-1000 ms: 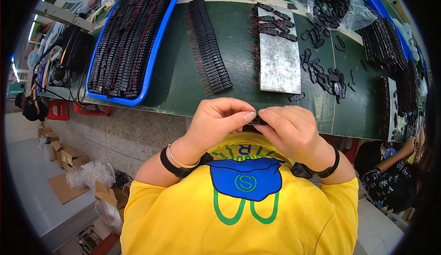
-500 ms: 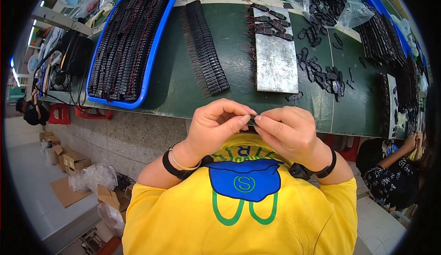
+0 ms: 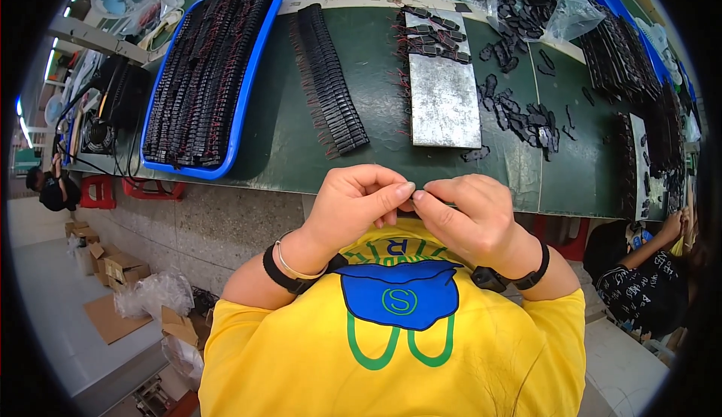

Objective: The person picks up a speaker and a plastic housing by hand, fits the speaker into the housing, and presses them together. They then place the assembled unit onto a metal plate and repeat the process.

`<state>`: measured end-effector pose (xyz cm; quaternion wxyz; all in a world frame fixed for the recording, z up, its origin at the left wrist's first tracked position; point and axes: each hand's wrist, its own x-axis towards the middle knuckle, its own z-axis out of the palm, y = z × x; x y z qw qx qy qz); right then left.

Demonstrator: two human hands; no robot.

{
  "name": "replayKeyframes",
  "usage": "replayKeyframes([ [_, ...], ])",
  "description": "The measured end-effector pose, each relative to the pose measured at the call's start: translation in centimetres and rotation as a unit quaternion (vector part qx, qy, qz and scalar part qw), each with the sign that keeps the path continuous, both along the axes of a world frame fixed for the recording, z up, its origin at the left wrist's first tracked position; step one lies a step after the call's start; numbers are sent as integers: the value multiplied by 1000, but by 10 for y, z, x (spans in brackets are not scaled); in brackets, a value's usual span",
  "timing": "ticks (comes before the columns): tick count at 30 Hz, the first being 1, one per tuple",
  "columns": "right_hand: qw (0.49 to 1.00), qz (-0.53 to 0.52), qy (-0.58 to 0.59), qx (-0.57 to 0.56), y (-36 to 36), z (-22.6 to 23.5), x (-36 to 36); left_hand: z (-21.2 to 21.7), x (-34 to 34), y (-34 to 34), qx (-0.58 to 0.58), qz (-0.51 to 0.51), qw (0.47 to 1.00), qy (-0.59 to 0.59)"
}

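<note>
At the table's near edge, in front of my chest, both hands meet fingertip to fingertip. My left hand (image 3: 359,203) pinches with thumb and forefinger, and my right hand (image 3: 472,218) does the same. Between them sits a small black part (image 3: 413,197), mostly covered by the fingers. Just beyond lies a silver metal plate (image 3: 445,109); several black parts with thin red wires (image 3: 438,39) rest across its far end. Loose black pieces (image 3: 530,122) are scattered to the right of the plate. A long row of black parts (image 3: 331,86) lies to its left.
A blue tray (image 3: 239,120) packed with black wired parts stands at the left. Far right, a clear plastic bag (image 3: 583,22) holds more black pieces, beside stacked black strips (image 3: 620,56). A co-worker (image 3: 639,289) sits at the right. Cardboard boxes (image 3: 124,266) stand on the floor at left.
My hands stay together at nearly the same place, with fingers slightly shifted. The small black part shows less between them now. The tabletop things appear slightly shifted left in the view.
</note>
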<state>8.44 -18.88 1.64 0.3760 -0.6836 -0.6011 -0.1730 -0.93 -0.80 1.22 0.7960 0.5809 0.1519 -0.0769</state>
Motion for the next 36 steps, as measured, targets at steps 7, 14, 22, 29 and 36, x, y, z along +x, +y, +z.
replayKeyframes([
  [7,1000,20,-2,3,-9,-16,-3,-1,-5,8,-5,-57,998,21],
  [14,993,15,118,5,-35,-14,18,-4,-2,10,-26,-101,994,35],
  [22,954,-159,201,-154,-56,-12,64,-6,-4,10,-59,-113,992,12],
  [29,929,-150,248,-231,-62,-7,59,-7,-6,11,-53,-115,992,5],
  [36,957,-187,118,-188,-83,-13,45,-9,-5,9,-55,-97,994,-7],
])
